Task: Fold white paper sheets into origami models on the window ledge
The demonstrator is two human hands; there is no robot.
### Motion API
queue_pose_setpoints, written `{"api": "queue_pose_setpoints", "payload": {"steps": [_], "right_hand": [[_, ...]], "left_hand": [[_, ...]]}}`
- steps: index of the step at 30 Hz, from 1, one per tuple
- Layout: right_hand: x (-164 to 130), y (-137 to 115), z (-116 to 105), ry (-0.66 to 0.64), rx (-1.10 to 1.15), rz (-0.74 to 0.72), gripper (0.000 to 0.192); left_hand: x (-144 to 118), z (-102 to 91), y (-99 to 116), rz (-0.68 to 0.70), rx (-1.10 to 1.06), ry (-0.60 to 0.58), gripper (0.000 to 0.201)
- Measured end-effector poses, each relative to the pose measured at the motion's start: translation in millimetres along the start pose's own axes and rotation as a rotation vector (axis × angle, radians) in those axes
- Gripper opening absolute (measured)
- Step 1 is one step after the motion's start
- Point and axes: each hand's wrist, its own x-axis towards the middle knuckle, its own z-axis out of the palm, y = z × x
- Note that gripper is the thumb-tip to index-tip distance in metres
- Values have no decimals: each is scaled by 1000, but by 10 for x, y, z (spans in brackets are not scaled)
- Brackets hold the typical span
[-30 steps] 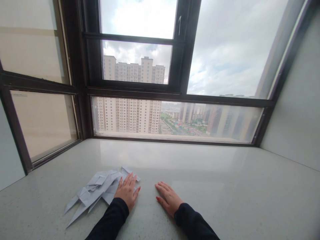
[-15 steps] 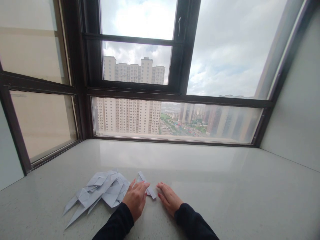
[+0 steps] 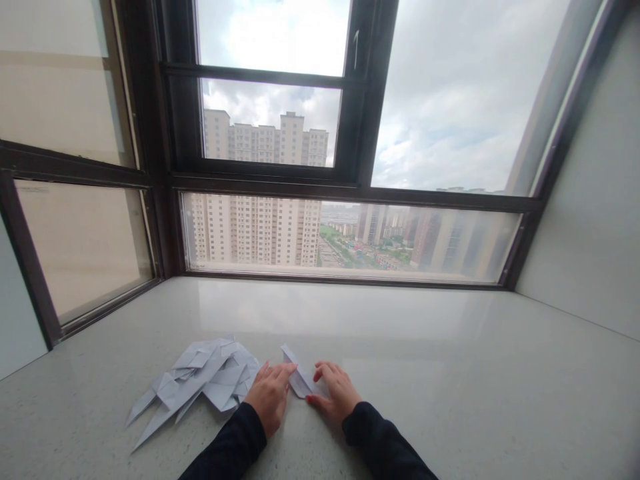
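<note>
A small folded strip of white paper (image 3: 299, 381) lies slanted on the pale sill, between my two hands. My left hand (image 3: 271, 395) holds it down from the left, fingertips on its edge and fingers close together. On the other side my right hand (image 3: 336, 392) has thumb and bent fingers closed around the strip's right end, where a flap of paper shows between them. Beside my left hand is a pile of folded white paper pieces (image 3: 200, 373), with pointed ends towards the lower left.
The speckled, glossy sill (image 3: 425, 373) stretches out under both hands. Dark window frames (image 3: 350, 193) border it at the back and left, and a pale wall (image 3: 590, 233) closes the right side. Tall buildings (image 3: 255, 227) stand outside the glass.
My right hand has moved in to the paper and its thumb and fingers have closed at the right end. The strip's fold looks wider now. My left hand has barely shifted.
</note>
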Motion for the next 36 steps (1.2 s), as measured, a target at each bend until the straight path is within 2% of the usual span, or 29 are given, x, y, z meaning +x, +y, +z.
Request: {"api": "queue_pose_setpoints", "payload": {"steps": [5, 8, 12, 15, 18, 21, 26, 29, 33, 35, 36], "right_hand": [[56, 89, -26, 48, 171, 38, 14], [82, 151, -44, 97, 326, 77, 10], [102, 203, -29, 144, 605, 87, 14], [105, 200, -17, 193, 695, 85, 28], [99, 179, -22, 218, 684, 84, 33], [93, 169, -30, 197, 638, 90, 23], [97, 195, -26, 169, 595, 96, 21], [103, 206, -13, 183, 606, 111, 23], [104, 193, 4, 239, 634, 142, 25], [102, 180, 6, 262, 645, 154, 25], [99, 173, 4, 268, 646, 156, 25]], "left_hand": [[26, -109, -48, -9, -74, 224, 41], [22, -208, -65, -68, -46, 283, 40], [-15, -274, -80, -232, 97, 211, 37], [-52, -264, -61, -319, 233, 109, 45], [-71, -253, -46, -310, 294, 3, 53], [-64, -257, -65, -275, 316, -47, 46], [-32, -254, -124, -255, 312, -43, 32], [-14, -242, -155, -253, 299, -23, 30], [4, -285, -168, -270, 296, 26, 38], [2, -350, -150, -220, 293, 150, 40], [-2, -388, -135, -169, 278, 257, 38]]}}
